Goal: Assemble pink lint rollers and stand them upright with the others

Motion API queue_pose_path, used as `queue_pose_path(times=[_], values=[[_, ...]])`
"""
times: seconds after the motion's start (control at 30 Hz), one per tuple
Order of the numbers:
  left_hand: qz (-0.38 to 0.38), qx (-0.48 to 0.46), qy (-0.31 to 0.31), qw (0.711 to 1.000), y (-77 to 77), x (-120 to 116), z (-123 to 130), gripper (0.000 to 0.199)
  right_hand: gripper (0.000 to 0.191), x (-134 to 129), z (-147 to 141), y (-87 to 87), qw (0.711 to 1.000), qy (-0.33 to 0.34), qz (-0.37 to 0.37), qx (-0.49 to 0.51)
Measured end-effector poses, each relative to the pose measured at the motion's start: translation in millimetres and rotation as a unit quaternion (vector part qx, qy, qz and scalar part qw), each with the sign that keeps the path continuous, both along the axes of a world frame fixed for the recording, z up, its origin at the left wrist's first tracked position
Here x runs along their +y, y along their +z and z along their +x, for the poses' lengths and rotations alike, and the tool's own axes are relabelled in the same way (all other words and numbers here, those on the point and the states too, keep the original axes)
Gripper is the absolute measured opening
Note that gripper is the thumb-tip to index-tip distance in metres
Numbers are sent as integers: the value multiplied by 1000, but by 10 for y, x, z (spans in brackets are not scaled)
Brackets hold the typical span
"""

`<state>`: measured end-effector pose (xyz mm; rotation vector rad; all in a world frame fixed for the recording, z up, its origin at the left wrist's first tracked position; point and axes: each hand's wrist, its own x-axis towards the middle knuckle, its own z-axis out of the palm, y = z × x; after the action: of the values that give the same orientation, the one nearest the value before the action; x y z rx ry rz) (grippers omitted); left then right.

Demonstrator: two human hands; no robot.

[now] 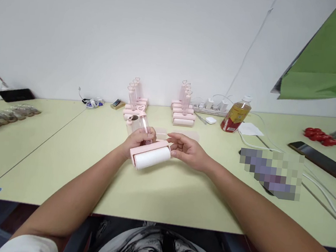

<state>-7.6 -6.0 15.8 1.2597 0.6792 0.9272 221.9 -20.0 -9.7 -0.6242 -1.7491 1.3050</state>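
A pair of bare hands works over a pale yellow-green table point(177, 200), with a pink lint roller point(152, 156) held at the centre; take that roller as the middle of a clock. The left hand point(140, 139) grasps its clear handle point(145, 124), fingers and thumb wrapped round it, and the white roll points toward 4 o'clock-to-8 o'clock, on the near side of its pink cover. The right hand point(188, 149) is at 3 o'clock, fingers loosely curled and gripping nothing visible, thumb and fingertips at the end of the roll; whether they touch it is hard to tell. Just behind the left hand, at 11 o'clock, is an open tube point(133, 118). Farther back, more pink rollers stand handle-up in two rows: a left row point(132, 95) at 11 o'clock and a right row point(184, 113) at 1 o'clock. At 2 o'clock are a power strip point(209, 110) with white plugs and a red-and-yellow drink bottle point(235, 116). Toward 3 o'clock lie a white paper point(251, 129), a pixelated object point(269, 175) and, farther out, a black phone point(323, 161). A bundled cable point(92, 103) lies at 10 o'clock, small wrapped items point(5, 117) at 9 o'clock.
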Motion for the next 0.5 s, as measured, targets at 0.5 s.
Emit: queue_pose_path(times=[0.5], values=[[-3, 15, -77, 997, -2, -55, -60, 38, 61, -88, 20, 112, 975, 165, -148, -3]])
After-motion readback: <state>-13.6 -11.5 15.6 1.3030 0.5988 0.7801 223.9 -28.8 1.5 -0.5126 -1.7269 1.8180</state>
